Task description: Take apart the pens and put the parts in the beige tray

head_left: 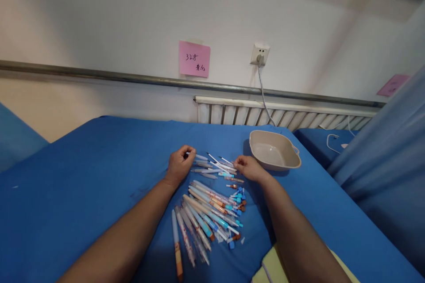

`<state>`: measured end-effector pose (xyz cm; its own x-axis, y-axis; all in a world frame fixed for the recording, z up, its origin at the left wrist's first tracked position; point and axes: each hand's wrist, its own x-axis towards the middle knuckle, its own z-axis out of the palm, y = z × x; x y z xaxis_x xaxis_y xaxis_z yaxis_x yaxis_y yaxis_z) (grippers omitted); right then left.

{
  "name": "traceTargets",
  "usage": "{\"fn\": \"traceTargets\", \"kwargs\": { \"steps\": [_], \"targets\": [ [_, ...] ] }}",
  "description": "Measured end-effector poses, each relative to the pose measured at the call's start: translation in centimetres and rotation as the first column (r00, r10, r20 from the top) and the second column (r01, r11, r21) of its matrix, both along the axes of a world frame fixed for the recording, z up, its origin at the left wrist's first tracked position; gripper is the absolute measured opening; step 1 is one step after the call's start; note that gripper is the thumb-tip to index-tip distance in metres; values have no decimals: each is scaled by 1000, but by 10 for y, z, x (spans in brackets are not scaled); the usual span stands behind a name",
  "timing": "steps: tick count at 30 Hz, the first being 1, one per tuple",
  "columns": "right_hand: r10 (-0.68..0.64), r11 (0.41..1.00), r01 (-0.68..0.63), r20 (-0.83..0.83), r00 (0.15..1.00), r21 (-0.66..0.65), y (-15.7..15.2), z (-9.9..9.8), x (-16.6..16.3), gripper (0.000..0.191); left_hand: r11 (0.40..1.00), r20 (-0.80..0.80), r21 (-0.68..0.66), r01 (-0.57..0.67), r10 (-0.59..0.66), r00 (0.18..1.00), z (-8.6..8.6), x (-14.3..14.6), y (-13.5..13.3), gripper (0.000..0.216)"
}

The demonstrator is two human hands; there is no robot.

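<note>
My left hand (179, 164) is closed at the left end of a small group of pen parts, its fingertips on a pale blue pen barrel (201, 158). Across from it, my right hand (249, 167) pinches near the right ends of several thin white pen refills (221, 166) with dark tips. What exactly lies between those fingertips is hard to see. Nearer to me, a fanned pile of pen barrels (202, 212) in pale blue, peach and clear patterned plastic lies between my forearms. Small blue and brown pen parts (239, 196) are scattered along its right side.
A beige plastic basin (275, 150) stands beyond my right hand. Everything rests on a blue sheet (99, 185). Behind are a white radiator (239, 112), a metal rail (133, 77) and a plugged-in cable (263, 86). A blue curtain (392, 150) hangs right; yellow fabric (274, 265) lies near me.
</note>
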<state>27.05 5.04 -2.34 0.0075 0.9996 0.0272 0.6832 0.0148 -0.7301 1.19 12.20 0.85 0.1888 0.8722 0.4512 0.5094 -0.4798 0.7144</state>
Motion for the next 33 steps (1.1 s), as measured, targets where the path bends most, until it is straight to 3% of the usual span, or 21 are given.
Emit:
{"fn": "traceTargets", "kwargs": {
  "steps": [5,10,15,20,25,29,33],
  "targets": [
    [-39,999,43,201,979,-16,-5,14,2,15,996,1,-3,-88,88,996,-4,-6,9,25],
    [5,1000,-5,257,966,0,-9,21,-18,12,988,-4,-14,-152,152,988,-5,-8,14,29],
    [159,986,-166,282,946,3,-16,24,-45,13,993,-119,-99,60,-72,990,-10,3,5,32],
    [217,970,-241,339,915,29,-25,36,-56,17,957,-243,-149,250,-281,928,-7,9,-7,22],
    [384,922,-378,316,867,-84,-31,35,-70,22,960,-334,-45,277,-276,901,-6,7,-4,18],
    [384,920,-382,377,843,-83,-33,33,-75,28,966,-303,31,258,-236,923,-8,5,-1,18],
    [381,923,-377,296,876,-73,-34,37,-75,26,967,-220,31,252,-239,946,-9,5,-1,17]
  ]
}}
